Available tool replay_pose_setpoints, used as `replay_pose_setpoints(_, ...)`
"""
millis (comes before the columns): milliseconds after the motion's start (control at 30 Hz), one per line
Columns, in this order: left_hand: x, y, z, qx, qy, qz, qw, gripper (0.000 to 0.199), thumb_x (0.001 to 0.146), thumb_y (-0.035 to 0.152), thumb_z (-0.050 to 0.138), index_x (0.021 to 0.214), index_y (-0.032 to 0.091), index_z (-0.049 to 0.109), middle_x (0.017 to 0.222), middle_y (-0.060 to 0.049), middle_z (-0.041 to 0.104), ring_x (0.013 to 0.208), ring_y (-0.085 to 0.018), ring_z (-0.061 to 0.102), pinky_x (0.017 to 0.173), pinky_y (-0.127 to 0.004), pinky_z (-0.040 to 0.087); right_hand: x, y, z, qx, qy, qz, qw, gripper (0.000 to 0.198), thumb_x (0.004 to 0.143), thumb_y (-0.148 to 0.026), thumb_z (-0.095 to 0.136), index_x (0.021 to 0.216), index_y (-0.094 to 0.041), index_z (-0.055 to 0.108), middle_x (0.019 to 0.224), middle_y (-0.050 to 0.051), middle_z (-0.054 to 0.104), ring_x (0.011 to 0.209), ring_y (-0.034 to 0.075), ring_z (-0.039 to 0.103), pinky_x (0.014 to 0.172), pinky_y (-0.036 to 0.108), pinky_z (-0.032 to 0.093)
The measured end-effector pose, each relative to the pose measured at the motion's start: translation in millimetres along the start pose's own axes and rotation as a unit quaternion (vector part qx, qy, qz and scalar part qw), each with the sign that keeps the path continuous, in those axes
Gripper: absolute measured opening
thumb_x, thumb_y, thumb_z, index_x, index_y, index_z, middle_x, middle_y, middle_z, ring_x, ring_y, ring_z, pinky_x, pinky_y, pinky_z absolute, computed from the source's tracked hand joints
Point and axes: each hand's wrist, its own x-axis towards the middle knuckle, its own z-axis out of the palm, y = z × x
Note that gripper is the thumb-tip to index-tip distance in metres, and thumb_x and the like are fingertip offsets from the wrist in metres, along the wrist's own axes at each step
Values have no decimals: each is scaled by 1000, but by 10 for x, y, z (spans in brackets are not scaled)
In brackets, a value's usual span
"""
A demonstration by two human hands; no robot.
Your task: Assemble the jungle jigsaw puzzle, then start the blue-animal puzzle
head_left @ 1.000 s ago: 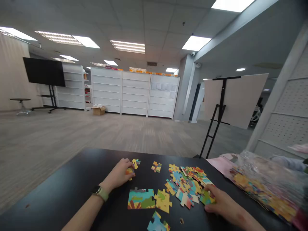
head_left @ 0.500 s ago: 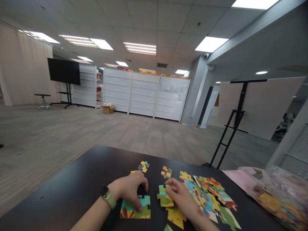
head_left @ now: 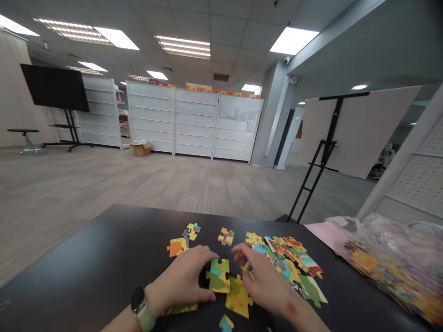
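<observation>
Two hands meet over the dark worktop (head_left: pixel 114 258), puzzle pcs btwn & around them. Our L hand (head_left: pixel 185 279) arcs wide, thumb & fingers well apart beside a green pc (head_left: pixel 219 279); that grip looks open, no visible hold, tho its underside is hidden. Our R hand (head_left: pixel 263 279) is half-curled nearby; can't tell if its grip has anything. The green pc lies btwn our hands, next to a yellow pc (head_left: pixel 238 299); can't tell if they're locked. A green-edged section (head_left: pixel 182 308) shows partly under our L hand; the loose pile (head_left: pixel 294 252) sits to the R.

For a clean fit, we'd best steady one pc w/ L fingertips, match colours across the edge, line up tab w/ socket, press straight down, no forcing, R wrist clear of the pile.
</observation>
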Motion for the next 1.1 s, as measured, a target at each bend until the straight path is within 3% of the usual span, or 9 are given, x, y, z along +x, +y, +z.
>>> replay_pose_setpoints(100,-22,-70,-98,-5,-8,-5,1000,74,60,50,88,125,25,63,117,-7,63,110,-30,57,98,-39,45,-132,-91,-112,-126,-71,-8,989,49,66,-22,70,114,-24,62,117,7,61,112,28,55,99,40,41)
replay_pose_setpoints(200,-38,-107,-166,-27,-29,-6,999,75,60,55,87,124,23,64,120,-8,61,113,-30,56,102,-39,44,-189,-147,-91,-140,-113,12,984,55,58,-28,79,110,-21,63,117,6,60,113,30,52,99,40,41)
replay_pose_setpoints(300,-42,-99,-167,-32,-46,-2,998,76,57,57,88,122,23,66,121,-8,59,113,-30,55,103,-40,44,-217,-121,-86,-131,-102,17,986,41,64,-19,69,104,-21,62,112,6,60,110,26,53,97,36,42)
replay_pose_setpoints(567,2,128,-31,-4,-100,4,995,88,56,65,85,132,28,61,121,-8,56,114,-33,51,107,-48,38,-293,53,-249,-78,-99,-3,992,46,63,-15,66,108,-23,60,118,5,59,109,22,57,99,32,43)
replay_pose_setpoints(733,5,194,-32,-9,-111,-12,994,65,69,56,82,126,31,64,119,-6,57,113,-31,52,112,-55,30,-283,61,-213,-79,-114,-4,990,35,70,-17,68,104,-23,70,131,6,57,122,24,54,108,33,39)
replay_pose_setpoints(967,-8,200,-23,-16,-116,-10,993,57,71,47,83,123,32,65,120,-5,57,115,-30,52,114,-57,25,-284,29,-177,-90,-118,-26,989,32,76,-16,65,105,-25,75,134,6,59,125,24,53,110,35,38)
replay_pose_setpoints(1100,-28,207,-23,-19,-114,-2,993,52,73,45,83,121,34,65,118,-3,57,114,-29,52,114,-58,24,-288,7,-180,-100,-111,-36,988,28,73,-16,67,98,-25,76,124,4,63,117,23,57,105,34,42)
